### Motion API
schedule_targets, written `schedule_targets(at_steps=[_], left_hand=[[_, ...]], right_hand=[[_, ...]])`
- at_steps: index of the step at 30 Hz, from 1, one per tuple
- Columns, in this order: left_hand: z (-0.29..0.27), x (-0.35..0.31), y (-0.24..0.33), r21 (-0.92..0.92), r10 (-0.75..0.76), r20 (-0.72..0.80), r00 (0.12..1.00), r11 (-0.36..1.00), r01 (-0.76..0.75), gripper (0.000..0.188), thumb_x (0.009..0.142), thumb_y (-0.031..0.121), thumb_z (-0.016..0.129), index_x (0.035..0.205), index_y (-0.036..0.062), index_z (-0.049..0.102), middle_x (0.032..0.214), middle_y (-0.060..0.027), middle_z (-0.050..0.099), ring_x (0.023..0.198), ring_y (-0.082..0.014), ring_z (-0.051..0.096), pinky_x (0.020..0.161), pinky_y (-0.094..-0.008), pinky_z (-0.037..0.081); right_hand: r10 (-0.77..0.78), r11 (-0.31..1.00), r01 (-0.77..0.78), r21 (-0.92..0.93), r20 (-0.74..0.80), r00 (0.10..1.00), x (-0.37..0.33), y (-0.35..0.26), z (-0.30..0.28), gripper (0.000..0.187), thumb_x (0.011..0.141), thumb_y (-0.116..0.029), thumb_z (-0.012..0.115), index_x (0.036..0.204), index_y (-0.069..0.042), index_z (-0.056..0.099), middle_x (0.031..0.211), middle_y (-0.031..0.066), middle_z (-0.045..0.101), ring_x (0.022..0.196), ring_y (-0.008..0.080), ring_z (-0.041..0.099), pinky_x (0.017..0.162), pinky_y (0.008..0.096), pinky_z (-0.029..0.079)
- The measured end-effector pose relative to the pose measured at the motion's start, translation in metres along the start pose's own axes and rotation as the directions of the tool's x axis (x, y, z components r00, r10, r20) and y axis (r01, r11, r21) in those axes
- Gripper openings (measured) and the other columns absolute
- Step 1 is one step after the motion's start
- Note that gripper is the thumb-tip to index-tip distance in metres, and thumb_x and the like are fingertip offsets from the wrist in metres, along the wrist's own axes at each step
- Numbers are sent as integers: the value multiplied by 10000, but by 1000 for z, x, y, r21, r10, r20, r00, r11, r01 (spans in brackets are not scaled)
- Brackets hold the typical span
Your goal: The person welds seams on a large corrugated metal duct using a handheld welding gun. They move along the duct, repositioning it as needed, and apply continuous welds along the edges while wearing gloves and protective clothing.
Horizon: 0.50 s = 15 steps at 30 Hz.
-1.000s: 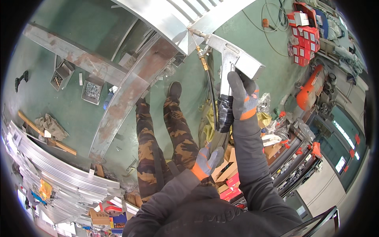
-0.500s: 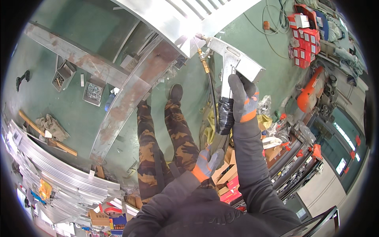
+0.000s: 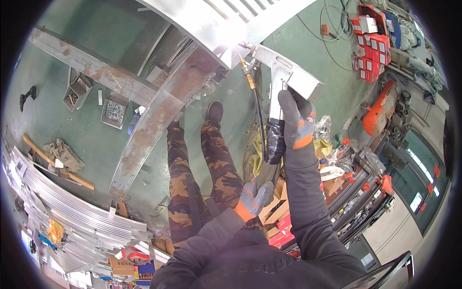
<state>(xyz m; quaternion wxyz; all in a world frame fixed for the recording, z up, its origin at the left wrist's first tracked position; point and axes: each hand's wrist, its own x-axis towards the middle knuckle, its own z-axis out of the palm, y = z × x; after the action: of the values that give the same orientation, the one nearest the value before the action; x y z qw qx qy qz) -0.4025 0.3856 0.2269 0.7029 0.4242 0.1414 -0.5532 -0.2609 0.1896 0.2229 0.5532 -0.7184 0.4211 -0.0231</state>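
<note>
My right hand [image 3: 297,118], in a grey and orange glove, is wrapped round the handle of a silver welding gun [image 3: 285,70] with black tape on its lower grip. The gun's nozzle meets the corner of a white slatted metal panel [image 3: 272,21], where a bright glare hides the exact contact. A brass wire-feed tube [image 3: 248,77] on a black hose [image 3: 260,120] runs to the same spot. Lower down, my gloved left hand [image 3: 253,197] is closed round the thick cable [image 3: 266,174] below the gun's grip.
Rusty steel beams [image 3: 149,130] stand beneath and left of the panel. Boxes of screws [image 3: 114,111] and a cordless drill [image 3: 27,98] lie on the green floor. Red boxes [image 3: 370,58], an orange tank [image 3: 378,110] and cluttered shelving [image 3: 356,202] are at the right.
The glare at the panel's corner has grown larger and brighter. Both hands and the welding gun hold almost the same position.
</note>
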Motion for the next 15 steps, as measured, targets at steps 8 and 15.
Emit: schedule_targets(at_steps=[8,15], left_hand=[[1,-2,8,-44,-72,7,997,996,73,344,944,268,514,1161,2,533,778,-62,599,660,-129,534,595,-303,440],[3,-5,3,-87,-35,-15,999,996,34,337,947,249,519,1171,-2,537,806,-55,598,692,-113,535,622,-298,452]], right_hand=[[61,995,-61,79,2,998,-7,-8,5,336,878,-223,637,1063,56,603,888,65,636,761,104,545,656,269,460],[67,996,-68,59,23,997,-11,-7,3,339,892,-213,624,1089,59,584,914,68,630,798,102,534,685,275,458]])
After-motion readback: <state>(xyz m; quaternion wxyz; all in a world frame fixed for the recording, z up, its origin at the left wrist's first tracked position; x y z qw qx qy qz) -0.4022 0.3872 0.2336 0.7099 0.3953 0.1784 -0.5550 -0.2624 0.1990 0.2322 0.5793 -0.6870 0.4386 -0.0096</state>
